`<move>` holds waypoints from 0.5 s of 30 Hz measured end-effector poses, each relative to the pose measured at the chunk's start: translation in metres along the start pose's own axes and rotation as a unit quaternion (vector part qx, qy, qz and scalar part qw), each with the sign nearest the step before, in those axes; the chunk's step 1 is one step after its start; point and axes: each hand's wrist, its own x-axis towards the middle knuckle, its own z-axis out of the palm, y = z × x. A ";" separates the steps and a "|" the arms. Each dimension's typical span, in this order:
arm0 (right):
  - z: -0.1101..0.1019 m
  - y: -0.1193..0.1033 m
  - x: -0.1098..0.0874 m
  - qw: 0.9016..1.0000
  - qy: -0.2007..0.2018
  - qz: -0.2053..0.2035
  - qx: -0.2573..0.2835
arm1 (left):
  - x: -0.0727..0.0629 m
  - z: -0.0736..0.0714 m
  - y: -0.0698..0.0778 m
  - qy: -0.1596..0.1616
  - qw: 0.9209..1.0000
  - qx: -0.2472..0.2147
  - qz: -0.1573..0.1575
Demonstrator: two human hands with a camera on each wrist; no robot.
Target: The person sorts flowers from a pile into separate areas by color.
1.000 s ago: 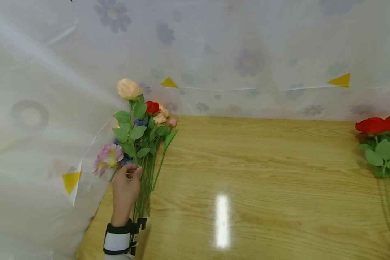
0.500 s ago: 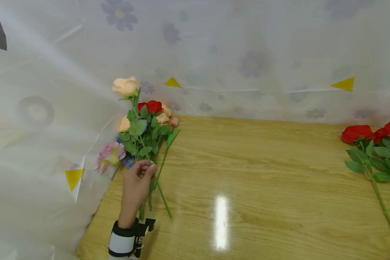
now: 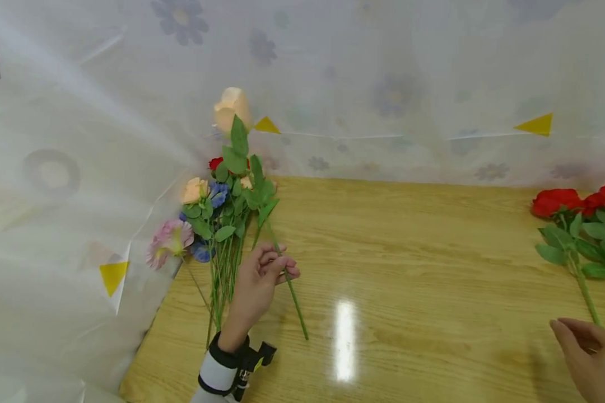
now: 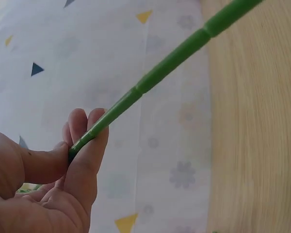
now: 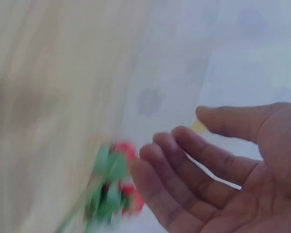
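My left hand (image 3: 259,280) pinches the green stem of a peach rose (image 3: 232,110) between thumb and fingers. The bloom stands up at the back, above the other flowers, and the stem's lower end points toward me. In the left wrist view the stem (image 4: 172,63) runs from the fingertips up to the right. My right hand (image 3: 592,355) is at the lower right, its fingers loosely bent around nothing in the right wrist view. Just beyond it lie red roses (image 3: 556,202) with green leaves, blurred in the right wrist view.
On the table's left lies a pile of flowers: a second peach rose (image 3: 194,190), blue flowers (image 3: 218,194), a pink-purple flower (image 3: 171,242) and red blooms partly hidden by leaves. A pale patterned sheet (image 3: 358,67) borders the wooden table (image 3: 408,252) behind and at left.
My left hand has drawn the peach rose off the pile, moving right, and its bloom has risen and shifted right. My right hand has come into view, apart from the red roses.
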 end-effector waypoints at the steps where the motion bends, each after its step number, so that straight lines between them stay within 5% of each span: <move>1: 0.001 -0.014 -0.004 0.999 -0.032 -0.025 -0.021 | 0.000 0.006 0.000 -0.009 1.000 -0.006 0.007; 5: 0.012 -0.059 -0.024 0.979 -0.141 -0.137 -0.062 | 0.002 0.025 0.000 -0.030 0.999 -0.016 0.021; 11: 0.048 -0.115 -0.062 0.939 -0.245 -0.237 0.046 | -0.001 0.049 -0.005 -0.072 0.997 -0.029 0.023; 15: 0.074 -0.136 -0.085 0.901 -0.316 -0.274 0.119 | -0.003 0.064 -0.007 -0.101 0.994 -0.038 0.009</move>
